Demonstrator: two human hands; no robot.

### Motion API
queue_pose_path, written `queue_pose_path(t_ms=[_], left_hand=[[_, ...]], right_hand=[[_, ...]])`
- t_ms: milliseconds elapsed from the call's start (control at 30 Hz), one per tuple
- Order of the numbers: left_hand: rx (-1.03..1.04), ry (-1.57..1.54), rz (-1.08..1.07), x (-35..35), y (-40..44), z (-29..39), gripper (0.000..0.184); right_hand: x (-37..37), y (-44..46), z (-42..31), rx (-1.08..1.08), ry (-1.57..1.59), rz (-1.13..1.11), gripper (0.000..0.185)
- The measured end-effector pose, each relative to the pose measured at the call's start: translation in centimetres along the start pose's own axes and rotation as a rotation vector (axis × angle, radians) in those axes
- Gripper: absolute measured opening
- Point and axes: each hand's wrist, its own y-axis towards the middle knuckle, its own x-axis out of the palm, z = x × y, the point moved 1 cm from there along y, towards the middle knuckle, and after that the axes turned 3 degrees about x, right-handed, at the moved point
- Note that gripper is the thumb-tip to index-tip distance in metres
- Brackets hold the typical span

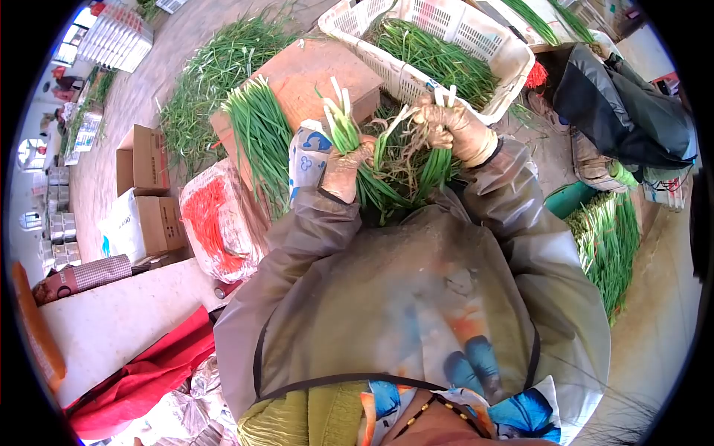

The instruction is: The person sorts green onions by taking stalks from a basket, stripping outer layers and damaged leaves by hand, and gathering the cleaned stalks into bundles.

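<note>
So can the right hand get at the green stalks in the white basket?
Probably yes: the right hand is near the open white basket of green stalks, though it might first need to put down its bunch.

From where I stand, it's a produce-packing workshop: a white crate point(513, 59) of long greens point(435, 59) at one o'clock, loose greens point(197, 97) heaped on the floor point(111, 100) towards eleven, cardboard boxes point(158, 223) around nine.

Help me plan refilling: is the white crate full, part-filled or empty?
Part-filled: greens lie inside the crate, with its slotted far wall showing above them. How deep they go, I cannot tell.
</note>
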Motion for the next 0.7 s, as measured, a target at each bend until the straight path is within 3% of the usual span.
queue_pose_path(t_ms=[267, 400, 433, 500, 600, 667, 700], left_hand=[[0.068, 0.107, 0.077, 0.8, -0.1, 0.6, 0.017], [0.085, 0.174, 0.135, 0.3, -0.2, 0.4, 0.017], [0.070, 0.063, 0.156, -0.1, -0.3, 0.2, 0.018], [0.044, -0.111, 0.171, -0.9, -0.2, -0.5, 0.019], [0.053, -0.083, 0.169, -0.4, -0.3, -0.3, 0.020], [0.045, -0.017, 0.180, 1.0, -0.5, 0.8, 0.019], [0.064, 0.097, 0.150, 1.8, -0.7, 1.5, 0.019]], right_hand=[[-1.3, 0.8, -0.4, -0.057, 0.033, -0.006, 0.025], [-2.8, 0.9, -1.3, -0.105, 0.169, -0.017, 0.017], [-2.7, 1.0, -1.8, -0.150, 0.048, 0.060, 0.017], [-4.7, 2.1, -1.8, -0.131, -0.732, 0.350, 0.037], [-4.5, 2.8, -0.1, -0.202, -1.176, 0.609, 0.043], [-1.7, 3.3, 1.1, -0.130, -0.633, 0.320, 0.030], [-0.1, 3.2, 1.6, -0.113, -0.642, 0.262, 0.025]])
